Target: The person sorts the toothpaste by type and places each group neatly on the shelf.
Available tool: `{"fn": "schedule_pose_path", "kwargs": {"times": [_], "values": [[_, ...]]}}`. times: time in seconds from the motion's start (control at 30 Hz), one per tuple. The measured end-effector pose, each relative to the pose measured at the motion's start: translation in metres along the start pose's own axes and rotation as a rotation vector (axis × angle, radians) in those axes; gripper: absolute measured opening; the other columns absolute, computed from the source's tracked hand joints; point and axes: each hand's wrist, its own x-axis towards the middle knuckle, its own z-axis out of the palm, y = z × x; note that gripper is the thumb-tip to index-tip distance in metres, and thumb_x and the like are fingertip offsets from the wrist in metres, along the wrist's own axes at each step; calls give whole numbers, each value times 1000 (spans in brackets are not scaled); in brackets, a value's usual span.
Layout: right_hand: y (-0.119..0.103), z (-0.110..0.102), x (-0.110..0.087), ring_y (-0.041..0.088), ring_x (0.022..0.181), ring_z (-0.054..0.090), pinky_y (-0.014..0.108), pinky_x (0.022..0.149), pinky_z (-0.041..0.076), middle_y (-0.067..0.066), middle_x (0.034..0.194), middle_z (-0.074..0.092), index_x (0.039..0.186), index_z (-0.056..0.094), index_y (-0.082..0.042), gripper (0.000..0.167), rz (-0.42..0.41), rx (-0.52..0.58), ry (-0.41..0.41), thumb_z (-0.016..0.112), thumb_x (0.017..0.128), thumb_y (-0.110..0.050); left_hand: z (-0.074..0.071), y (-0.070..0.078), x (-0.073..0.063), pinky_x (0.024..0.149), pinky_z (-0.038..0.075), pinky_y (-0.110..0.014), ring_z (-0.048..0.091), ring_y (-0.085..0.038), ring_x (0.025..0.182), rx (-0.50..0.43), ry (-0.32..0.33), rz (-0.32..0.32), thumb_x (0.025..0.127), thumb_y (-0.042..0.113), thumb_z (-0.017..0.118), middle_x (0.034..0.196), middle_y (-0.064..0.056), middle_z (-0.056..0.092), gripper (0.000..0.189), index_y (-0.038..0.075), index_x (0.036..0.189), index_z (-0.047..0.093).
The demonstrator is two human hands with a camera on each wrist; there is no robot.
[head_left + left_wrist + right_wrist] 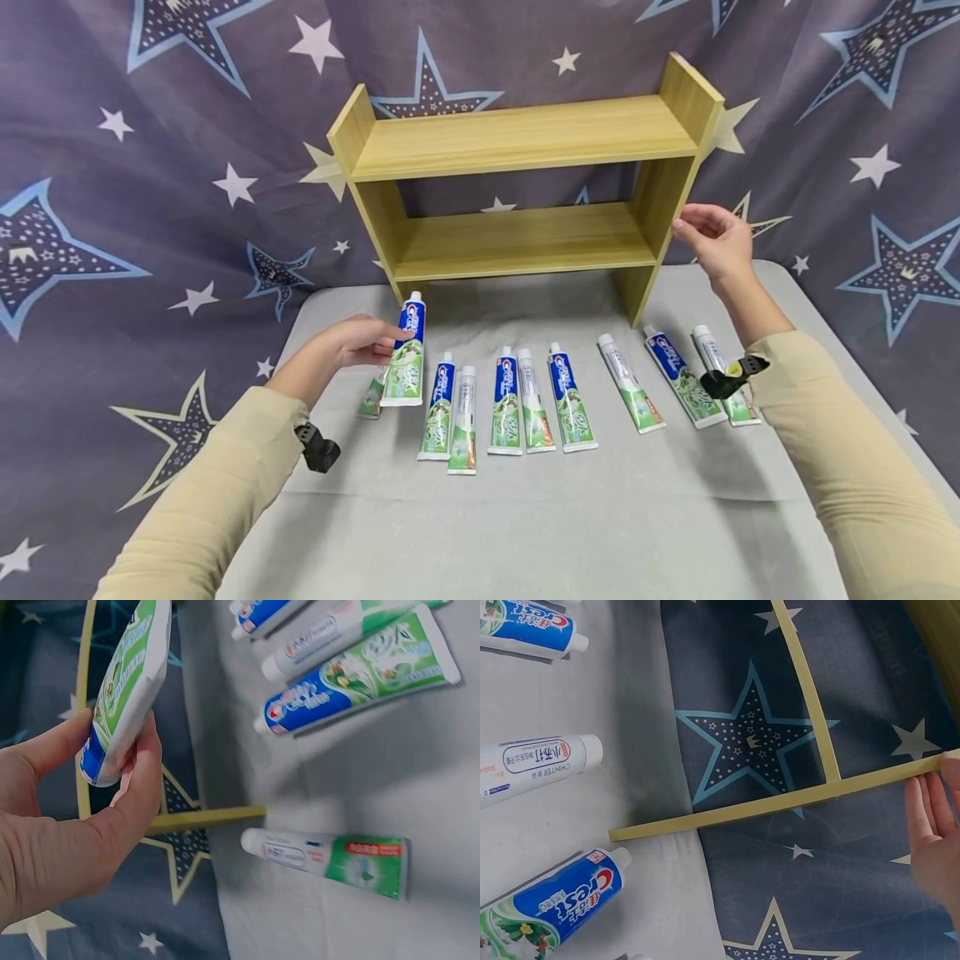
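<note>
My left hand (362, 340) pinches a blue-and-green toothpaste tube (405, 367) between thumb and fingers, cap end up, in front of the wooden shelf's left leg. The left wrist view shows this tube (129, 686) from its edge, raised over the table. Behind it, a white-and-green toothpaste tube (371, 400) lies partly hidden; its whole front shows in the left wrist view. At the right, my right hand (720, 242) grips the side panel of the two-tier wooden shelf (525, 142), thumb on the front edge and fingers along the outer face.
Several toothpaste tubes lie in a loose row on the grey-covered table (525, 525), among them a blue-and-green one (438, 417), a white-and-green one (630, 387) and a tube (682, 379) near the right sleeve. A star-patterned curtain (195, 325) hangs behind the shelf.
</note>
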Motion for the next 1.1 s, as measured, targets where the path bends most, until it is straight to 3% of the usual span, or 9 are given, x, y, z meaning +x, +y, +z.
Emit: {"fn": "schedule_pose_path", "kwargs": {"times": [0.13,0.6,0.87,1.1], "values": [[0,0,0,1,66,67,10,63,55,-11,74,71,84,71,-15,23,-4,-13,-8,68,81,7,4,8,-6,66,55,-17,59,-3,62,-3,-41,17,94,17,59,63,7,61,11,6,93,54],[5,-3,0,0,66,66,9,64,55,-12,73,71,84,72,-16,24,-10,-19,-23,68,81,8,15,32,-25,66,56,-16,57,-3,63,-44,-92,44,95,16,58,66,6,59,10,7,94,55],[5,-2,-1,0,66,67,10,64,55,-13,72,71,83,71,-17,24,8,-32,-17,69,81,7,21,47,-35,70,58,-18,62,-6,70,-63,-113,40,95,17,58,76,3,64,18,4,106,52],[4,-1,-1,0,66,67,10,64,55,-12,72,71,84,72,-15,23,10,-10,-10,70,80,7,26,59,-46,71,59,-19,65,-8,74,-75,-146,74,96,16,57,81,1,66,24,2,113,50]]}}
